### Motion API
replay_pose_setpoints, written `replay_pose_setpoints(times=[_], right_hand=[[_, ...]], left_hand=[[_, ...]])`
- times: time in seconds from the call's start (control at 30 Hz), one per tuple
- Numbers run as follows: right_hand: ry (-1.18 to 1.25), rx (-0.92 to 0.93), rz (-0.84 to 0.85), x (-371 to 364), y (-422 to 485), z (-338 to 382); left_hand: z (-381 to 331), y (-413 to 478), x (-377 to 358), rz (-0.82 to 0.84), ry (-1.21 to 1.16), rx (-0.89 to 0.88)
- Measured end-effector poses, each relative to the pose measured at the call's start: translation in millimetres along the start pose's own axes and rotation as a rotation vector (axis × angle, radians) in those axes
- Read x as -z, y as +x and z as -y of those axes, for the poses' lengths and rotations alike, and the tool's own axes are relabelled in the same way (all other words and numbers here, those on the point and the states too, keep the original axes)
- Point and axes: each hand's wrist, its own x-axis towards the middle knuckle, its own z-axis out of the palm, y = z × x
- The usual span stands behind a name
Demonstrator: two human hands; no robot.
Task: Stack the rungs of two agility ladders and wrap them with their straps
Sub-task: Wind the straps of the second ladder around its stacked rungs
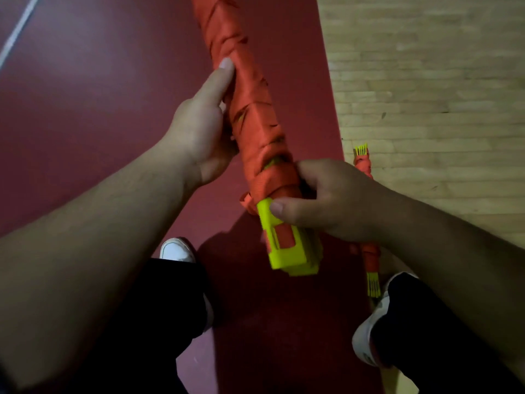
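Left hand [199, 129] grips the wrapped bundle [252, 109] mid-length; right hand [321, 200] pinches its yellow end. Risk: the loose strap tail [246, 202] unwinds if grip slackens.

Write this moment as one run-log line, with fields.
left hand: holds wrapped bundle | right hand: grips it near yellow end | second bundle: wrapped, on floor
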Motion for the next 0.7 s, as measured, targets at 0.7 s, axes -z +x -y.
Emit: replay_pose_setpoints(times=[0.7], right_hand=[[-0.561, -0.017, 0.046, -10, -3, -5]], left_hand=[[19, -3, -13, -0.267, 0.312, -0.193]])
